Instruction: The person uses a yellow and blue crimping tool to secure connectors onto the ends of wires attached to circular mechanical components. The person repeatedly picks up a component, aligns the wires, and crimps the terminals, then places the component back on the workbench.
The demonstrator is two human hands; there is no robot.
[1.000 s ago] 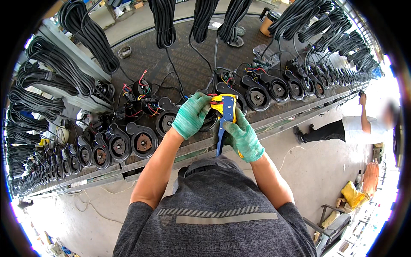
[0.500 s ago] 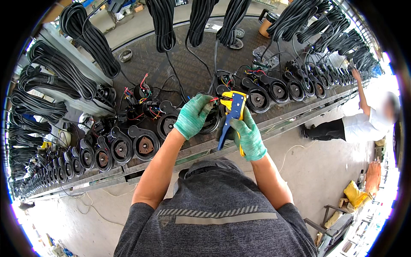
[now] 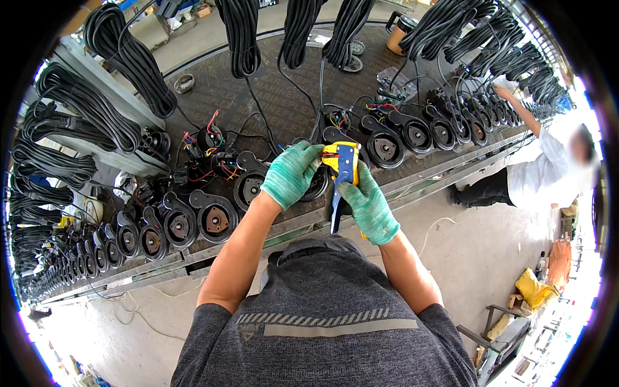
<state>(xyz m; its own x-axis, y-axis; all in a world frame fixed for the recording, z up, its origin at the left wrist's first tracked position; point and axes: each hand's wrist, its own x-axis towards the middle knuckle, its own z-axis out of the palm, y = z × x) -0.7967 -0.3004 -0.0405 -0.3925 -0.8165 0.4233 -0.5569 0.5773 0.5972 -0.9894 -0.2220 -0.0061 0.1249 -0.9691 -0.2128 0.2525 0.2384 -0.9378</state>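
My left hand (image 3: pixel 293 175), in a green glove, is closed in a pinch on a thin red wire (image 3: pixel 329 155); most of the wire is hidden by the fingers and the tool. My right hand (image 3: pixel 371 208), gloved in green too, grips a blue and yellow wire stripper (image 3: pixel 347 161). The stripper's yellow jaws sit right beside my left fingertips, around the wire's end. Under both hands lies a round black motor housing (image 3: pixel 316 186), partly covered.
A long row of black motor housings (image 3: pixel 215 220) lines the bench's (image 3: pixel 284 97) near edge. Coiled black cables (image 3: pixel 238 39) hang above it. A brown mug (image 3: pixel 401 35) stands at the back. At right, a person in a white shirt (image 3: pixel 538 174) reaches toward the row.
The stripper has turned more upright and moved slightly left, its jaws now closer to my left fingers and over the wire. The person at right has shifted leftward.
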